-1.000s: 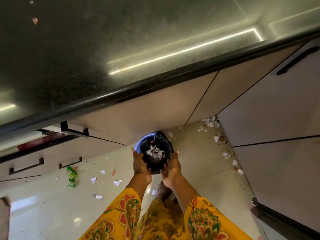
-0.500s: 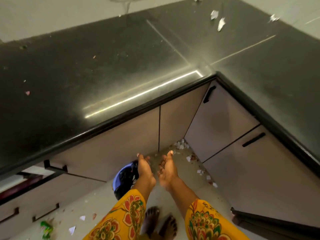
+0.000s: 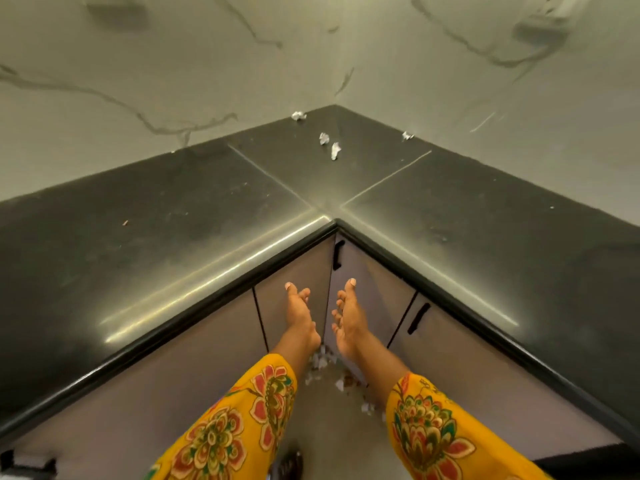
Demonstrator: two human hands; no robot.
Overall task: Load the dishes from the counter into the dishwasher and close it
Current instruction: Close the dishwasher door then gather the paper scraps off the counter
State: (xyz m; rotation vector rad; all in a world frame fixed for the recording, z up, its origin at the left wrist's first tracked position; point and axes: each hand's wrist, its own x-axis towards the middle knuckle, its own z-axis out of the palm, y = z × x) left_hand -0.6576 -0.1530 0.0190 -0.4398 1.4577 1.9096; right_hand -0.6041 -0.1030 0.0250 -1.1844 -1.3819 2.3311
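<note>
At the lower centre of the frame, the left hand (image 3: 300, 315) and right hand (image 3: 348, 320) hang relaxed and empty below the counter (image 3: 180, 244). No dishes or dishwasher show; finding one seemingly comes next.

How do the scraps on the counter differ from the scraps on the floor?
The counter scraps lie spread apart in the back corner of the dark counter, each one easy to tell apart; the floor scraps cluster together below the cabinets. The counter scraps lie in plain sight; the floor scraps are partly hidden by the person's arms. Both look like small white crumpled bits.
</note>
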